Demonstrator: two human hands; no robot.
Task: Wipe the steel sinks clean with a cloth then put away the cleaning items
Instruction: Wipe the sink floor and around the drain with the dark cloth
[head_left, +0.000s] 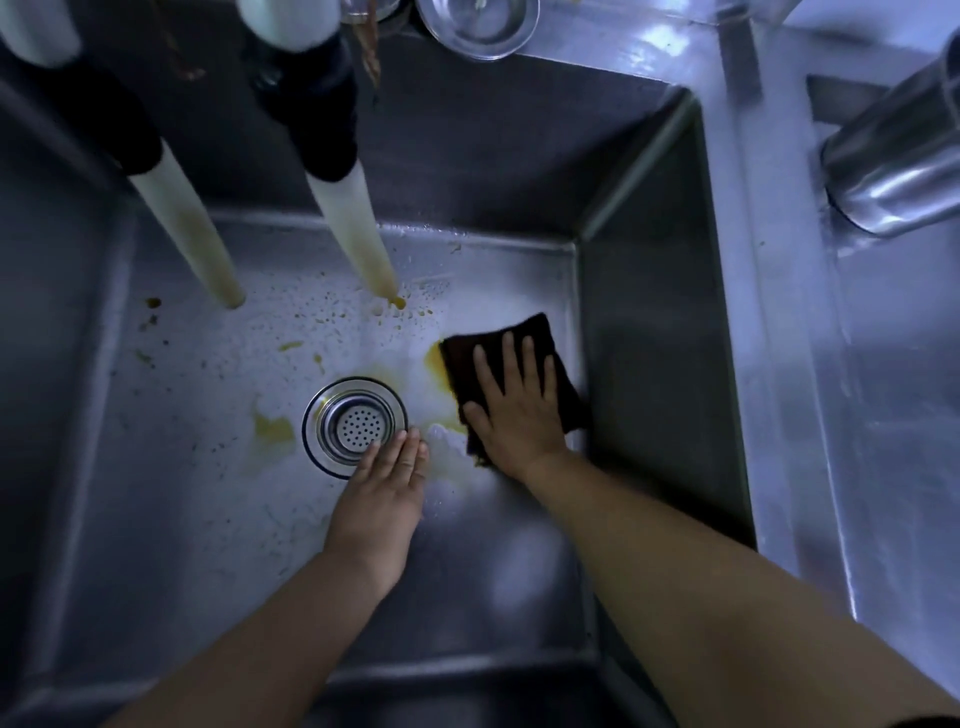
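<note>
head view: steel sink (649, 322) seen from above, its floor spotted with yellow-brown stains (272, 428) and droplets. drain strainer (356, 426) sits in the middle of the floor and serves as landmark. right of the drain, near the sink's right wall, lies a dark cloth (467, 358); the right hand (511, 410) presses flat on it, fingers straight and spread, grip wide. left hand (384, 488) rests just below the drain, fingers straight and together, tips touching the strainer's rim, holding nothing. beyond the drain, two pale hoses (208, 244) with black sleeves hang down to the floor. far right of the drain, outside the sink, a steel tap (893, 156) shows.
</note>
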